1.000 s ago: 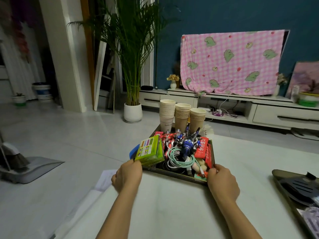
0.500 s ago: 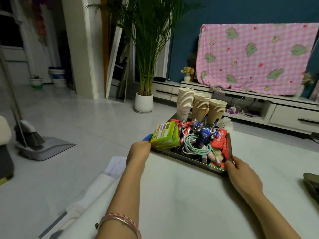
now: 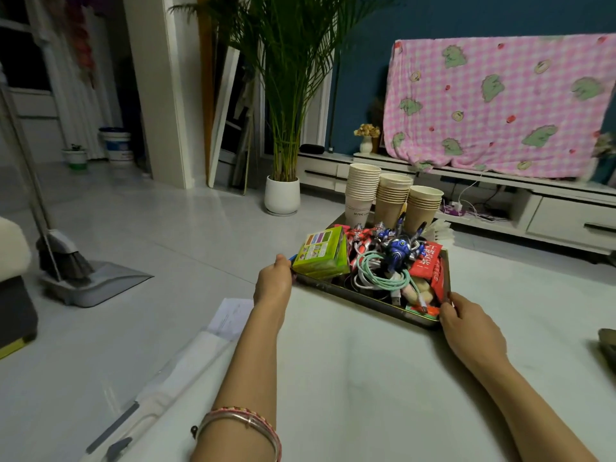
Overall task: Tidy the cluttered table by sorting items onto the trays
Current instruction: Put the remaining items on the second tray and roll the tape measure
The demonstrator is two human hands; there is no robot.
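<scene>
Your arms are stretching out farther than a second ago, and the dark metal tray [image 3: 366, 303] is now sitting farther from you and more to the right.

Closest to you, pink and silver bracelets [image 3: 240, 420] are circling your left wrist. Both arms are reaching over the white table [image 3: 350, 378]. Your left hand [image 3: 273, 281] is holding the tray's near left corner, with its fingers curling round the rim. Your right hand [image 3: 466, 325] is gripping the near right corner. Its thumb is pressing on top of the rim and its other fingers are hiding underneath.

The tray is sitting far out on the table, turned a little. Inside it, a green cardboard box [image 3: 321, 255] is leaning at the left. A mint green cable [image 3: 380, 278] is lying coiled in the middle, just under a blue toy robot [image 3: 398, 250]. Red snack packets [image 3: 426, 260] are lying on the right. Three stacks of paper cups [image 3: 393, 198] are standing at the tray's far end.

Behind them, a white plant pot [image 3: 282, 198] is standing on the floor, and a pink checked cloth [image 3: 500, 105] is hanging by the blue wall.
</scene>
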